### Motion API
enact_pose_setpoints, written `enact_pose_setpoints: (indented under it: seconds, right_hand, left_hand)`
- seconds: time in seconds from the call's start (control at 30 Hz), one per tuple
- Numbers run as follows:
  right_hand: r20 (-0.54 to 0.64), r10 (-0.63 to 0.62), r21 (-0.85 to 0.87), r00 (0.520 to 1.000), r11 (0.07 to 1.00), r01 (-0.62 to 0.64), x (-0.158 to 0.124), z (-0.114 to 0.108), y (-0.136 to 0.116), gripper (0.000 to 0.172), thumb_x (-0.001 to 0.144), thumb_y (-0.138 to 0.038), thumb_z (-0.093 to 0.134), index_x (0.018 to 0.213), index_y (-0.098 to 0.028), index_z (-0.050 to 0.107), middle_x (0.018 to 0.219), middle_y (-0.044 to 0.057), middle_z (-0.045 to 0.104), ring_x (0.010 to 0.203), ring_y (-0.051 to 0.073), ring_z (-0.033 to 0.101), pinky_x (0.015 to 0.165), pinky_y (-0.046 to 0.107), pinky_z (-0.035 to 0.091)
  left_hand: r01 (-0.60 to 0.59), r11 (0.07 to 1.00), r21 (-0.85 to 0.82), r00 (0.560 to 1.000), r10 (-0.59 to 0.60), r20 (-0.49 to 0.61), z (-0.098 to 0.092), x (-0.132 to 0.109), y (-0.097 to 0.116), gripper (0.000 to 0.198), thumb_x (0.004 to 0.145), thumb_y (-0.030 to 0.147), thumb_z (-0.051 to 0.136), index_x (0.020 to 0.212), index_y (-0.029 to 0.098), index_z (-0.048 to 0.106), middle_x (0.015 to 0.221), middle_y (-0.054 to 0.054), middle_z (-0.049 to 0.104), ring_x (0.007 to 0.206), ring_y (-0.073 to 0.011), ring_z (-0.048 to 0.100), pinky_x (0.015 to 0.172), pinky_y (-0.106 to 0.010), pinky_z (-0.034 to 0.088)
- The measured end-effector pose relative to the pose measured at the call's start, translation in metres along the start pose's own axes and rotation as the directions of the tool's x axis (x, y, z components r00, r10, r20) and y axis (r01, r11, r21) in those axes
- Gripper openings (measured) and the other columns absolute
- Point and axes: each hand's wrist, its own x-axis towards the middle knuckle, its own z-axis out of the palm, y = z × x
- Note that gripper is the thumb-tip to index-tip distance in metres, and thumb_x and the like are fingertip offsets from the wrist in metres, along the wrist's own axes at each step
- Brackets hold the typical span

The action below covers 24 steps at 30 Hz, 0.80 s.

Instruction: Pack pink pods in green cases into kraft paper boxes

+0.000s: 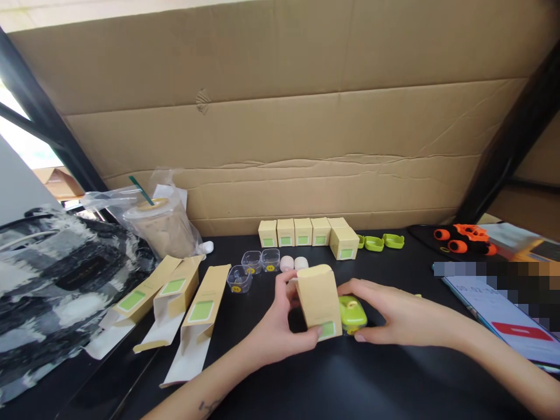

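Note:
My left hand (pixel 280 326) grips a small tan cardboard box (pixel 320 297) with a green label, thumb on its lower front; the box stands slightly tilted. Just right of it, a small container with a glossy green lid (pixel 353 315) sits between the thumb and fingers of my right hand (pixel 389 310). The lid has a small pale loop on top, and the container is touching or very near the box. Behind the box are two pale round pieces (pixel 287 263) and several clear plastic cups (pixel 240 281) with yellow stickers.
Unfolded tan boxes (pixel 202 306) lie at left, beside a bagged iced drink (pixel 160 230) and a black-and-white bag (pixel 56 291). Closed boxes (pixel 303 232) line the cardboard wall (pixel 280 128), next to green pieces (pixel 374 244). An orange toy (pixel 470 238) and a phone (pixel 503 318) are at right.

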Motion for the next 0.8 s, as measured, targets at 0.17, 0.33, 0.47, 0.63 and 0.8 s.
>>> enact_pose_setpoints:
  seconds: [0.17, 0.33, 0.47, 0.63, 0.8]
  right_hand:
    - [0.031, 0.021, -0.003, 0.999, 1.0, -0.021, -0.001, -0.006, 0.004, 0.048, 0.072, -0.027, 0.067, 0.117, -0.02, 0.053, 0.114, 0.008, 0.062, 0.1, 0.025, 0.06, 0.088, 0.035, 0.046]
    - [0.047, 0.034, -0.002, 0.998, 0.999, -0.034, -0.001, -0.011, 0.009, 0.055, 0.071, -0.03, 0.069, 0.121, -0.02, 0.05, 0.118, 0.007, 0.06, 0.104, 0.025, 0.058, 0.09, 0.033, 0.045]
    - [0.045, 0.027, -0.04, 0.999, 0.999, -0.025, -0.002, -0.015, 0.01, 0.047, 0.069, -0.026, 0.069, 0.113, -0.02, 0.054, 0.107, 0.004, 0.064, 0.093, 0.023, 0.062, 0.08, 0.031, 0.049]
    - [-0.26, 0.023, -0.083, 0.965, 0.995, -0.047, -0.001, -0.02, 0.011, 0.037, 0.073, -0.032, 0.067, 0.108, -0.022, 0.055, 0.105, 0.005, 0.066, 0.094, 0.025, 0.062, 0.083, 0.036, 0.049]
    - [-0.527, 0.061, 0.236, 0.847, 0.969, 0.077, 0.004, -0.01, -0.01, 0.049, 0.079, -0.041, 0.065, 0.121, -0.024, 0.045, 0.121, 0.008, 0.058, 0.106, 0.025, 0.059, 0.09, 0.04, 0.049]
  left_hand:
    - [-0.08, 0.99, 0.12, 0.995, 0.072, 0.066, 0.001, -0.002, -0.007, 0.064, 0.069, 0.007, 0.064, 0.112, 0.027, 0.021, 0.114, -0.006, 0.049, 0.104, -0.0189, 0.054, 0.093, -0.038, 0.043]
    - [-0.081, 0.988, 0.135, 0.994, 0.07, 0.08, -0.001, -0.001, -0.013, 0.06, 0.073, 0.011, 0.064, 0.112, 0.026, 0.021, 0.12, -0.01, 0.043, 0.117, -0.0211, 0.048, 0.101, -0.042, 0.037]
    - [-0.065, 0.988, 0.139, 0.993, 0.05, 0.106, -0.001, -0.003, -0.012, 0.062, 0.072, 0.01, 0.065, 0.114, 0.026, 0.021, 0.118, -0.009, 0.044, 0.114, -0.0205, 0.05, 0.098, -0.04, 0.04]
    - [-0.111, 0.989, 0.1, 0.98, 0.092, 0.175, 0.006, -0.009, -0.006, 0.055, 0.075, 0.009, 0.06, 0.112, 0.027, 0.023, 0.111, -0.004, 0.049, 0.106, -0.0175, 0.053, 0.092, -0.036, 0.042]
    - [-0.04, 0.994, 0.099, 0.985, 0.023, 0.17, 0.015, -0.012, -0.001, 0.053, 0.075, 0.014, 0.064, 0.109, 0.027, 0.024, 0.109, -0.006, 0.052, 0.105, -0.0214, 0.055, 0.088, -0.037, 0.044]
